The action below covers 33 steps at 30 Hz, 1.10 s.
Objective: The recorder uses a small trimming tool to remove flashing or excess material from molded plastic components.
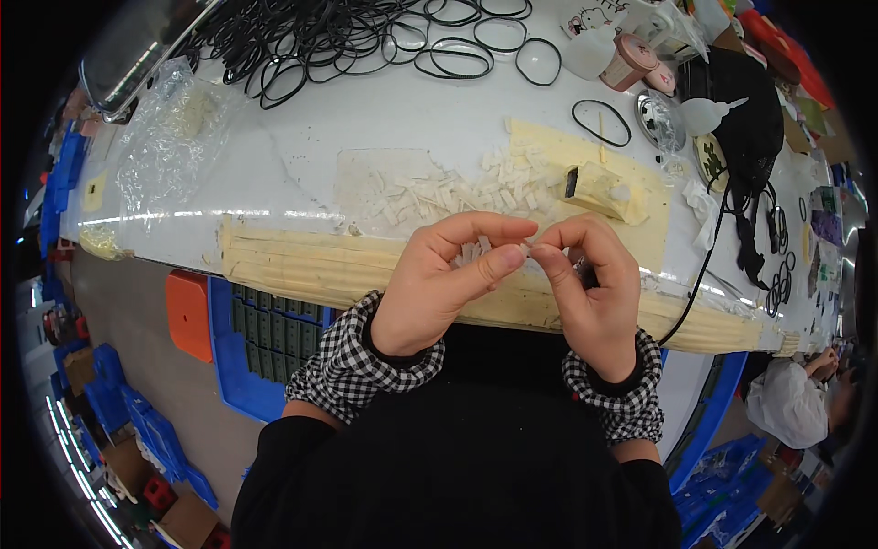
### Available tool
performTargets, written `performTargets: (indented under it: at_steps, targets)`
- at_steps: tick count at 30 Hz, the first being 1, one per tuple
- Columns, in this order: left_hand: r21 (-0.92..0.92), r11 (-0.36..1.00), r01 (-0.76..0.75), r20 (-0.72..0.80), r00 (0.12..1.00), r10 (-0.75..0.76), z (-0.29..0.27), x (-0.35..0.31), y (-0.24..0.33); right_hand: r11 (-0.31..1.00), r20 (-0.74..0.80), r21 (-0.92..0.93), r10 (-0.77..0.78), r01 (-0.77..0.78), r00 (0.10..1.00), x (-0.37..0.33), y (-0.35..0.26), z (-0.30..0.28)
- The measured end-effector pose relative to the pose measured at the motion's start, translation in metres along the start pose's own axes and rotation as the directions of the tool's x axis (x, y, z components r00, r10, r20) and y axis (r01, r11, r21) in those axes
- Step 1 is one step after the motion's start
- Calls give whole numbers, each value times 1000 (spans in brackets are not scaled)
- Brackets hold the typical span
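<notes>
Close together over the table's near edge, my left hand [450,274] and my right hand [594,284] meet at the fingertips. Each hand pinches thumb against forefinger. A tiny pale piece [528,248] shows between the fingertips; its kind is too small to make out. Just beyond my hands lies a loose heap of small whitish strips [439,194] on the tabletop. A block wrapped in yellowish tape [604,190], with a dark end, stands right of the heap on a yellow sheet [654,224].
Black rubber loops [293,41] are piled at the back. Clear plastic bags [178,128] lie at left. Squeeze bottles [702,116], a pink cup [627,62] and a black cable [709,256] are at right. Below the taped table edge [302,265] sit a blue crate [242,384] and an orange stool [187,316].
</notes>
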State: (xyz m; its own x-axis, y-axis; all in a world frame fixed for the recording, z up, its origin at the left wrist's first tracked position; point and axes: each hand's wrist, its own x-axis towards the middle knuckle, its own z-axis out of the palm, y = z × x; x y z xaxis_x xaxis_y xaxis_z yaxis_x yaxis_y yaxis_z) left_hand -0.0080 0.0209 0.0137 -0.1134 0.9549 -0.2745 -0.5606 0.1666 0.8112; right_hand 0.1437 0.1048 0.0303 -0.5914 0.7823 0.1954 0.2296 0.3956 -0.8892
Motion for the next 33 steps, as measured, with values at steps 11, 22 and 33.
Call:
performTargets:
  at_steps: [11,22,33]
  targets:
    - [-206,978,31,49,999,-22,-11,2,0,954,150,-215,-179,208,972,4,-3,5]
    - [-349,928,132,172,982,-76,-15,3,-4,887,205,-383,-189,257,960,5,-4,8]
    - [-347,934,87,168,985,-29,-16,3,-7,901,205,-361,-174,240,963,4,-3,9]
